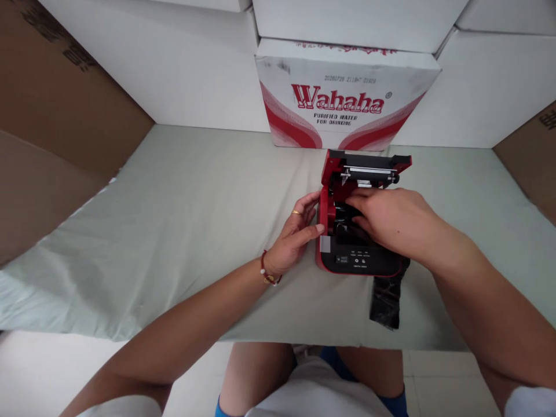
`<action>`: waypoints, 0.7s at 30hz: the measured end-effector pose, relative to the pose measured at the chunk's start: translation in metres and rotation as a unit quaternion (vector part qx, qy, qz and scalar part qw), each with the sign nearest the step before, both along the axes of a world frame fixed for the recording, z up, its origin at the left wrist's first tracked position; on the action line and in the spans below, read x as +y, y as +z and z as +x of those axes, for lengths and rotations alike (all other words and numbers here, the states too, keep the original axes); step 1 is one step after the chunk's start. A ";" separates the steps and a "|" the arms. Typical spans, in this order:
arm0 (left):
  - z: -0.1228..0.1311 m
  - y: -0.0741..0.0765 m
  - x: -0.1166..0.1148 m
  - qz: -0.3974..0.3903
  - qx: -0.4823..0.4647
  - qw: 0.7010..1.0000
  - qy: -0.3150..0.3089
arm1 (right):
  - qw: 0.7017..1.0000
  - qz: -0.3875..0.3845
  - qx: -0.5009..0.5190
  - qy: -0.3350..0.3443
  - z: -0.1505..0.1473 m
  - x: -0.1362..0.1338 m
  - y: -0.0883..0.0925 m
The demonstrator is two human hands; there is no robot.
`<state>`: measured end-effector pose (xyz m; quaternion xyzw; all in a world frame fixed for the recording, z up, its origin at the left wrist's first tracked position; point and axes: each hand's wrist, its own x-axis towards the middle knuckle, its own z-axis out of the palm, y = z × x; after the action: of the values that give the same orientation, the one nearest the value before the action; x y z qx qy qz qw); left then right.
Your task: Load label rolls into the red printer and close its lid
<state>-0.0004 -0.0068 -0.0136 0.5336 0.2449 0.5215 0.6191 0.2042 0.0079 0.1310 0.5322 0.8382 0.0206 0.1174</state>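
The red-and-black machine (347, 255) sits on the cloth-covered tabletop (195, 202), right of its middle, between the far and near edges, with its lid (369, 162) raised. The left hand (297, 236), with 1 ring (296, 212) and 1 beaded bracelet (269, 275), touches the machine's left wall; its thumb and fingers are apart, not closed round anything. The right hand (393, 220) reaches into the open bay, fingers bent beside a glossy black piece (343, 211); fingertips are partly hidden, so whether they grip it I cannot tell. A crumpled black strip (385, 298) lies off the machine's front right corner, short of the near edge. At the far edge stands 1 Wahaha carton (347, 110).
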 end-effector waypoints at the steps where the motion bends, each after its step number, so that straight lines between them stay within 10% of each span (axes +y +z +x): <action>1: 0.000 0.001 0.000 0.005 0.005 1.000 0.001 | 1.000 -0.009 -0.020 -0.010 -0.004 0.001 0.001; 21: 0.003 0.002 -0.001 -0.049 -0.044 0.998 -0.014 | 0.993 -0.051 0.108 -0.024 0.014 0.001 -0.005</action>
<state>0.0026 -0.0082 -0.0113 0.4824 0.2353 0.5227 0.6623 0.2186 0.0093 0.1261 0.5448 0.8327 -0.0827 0.0541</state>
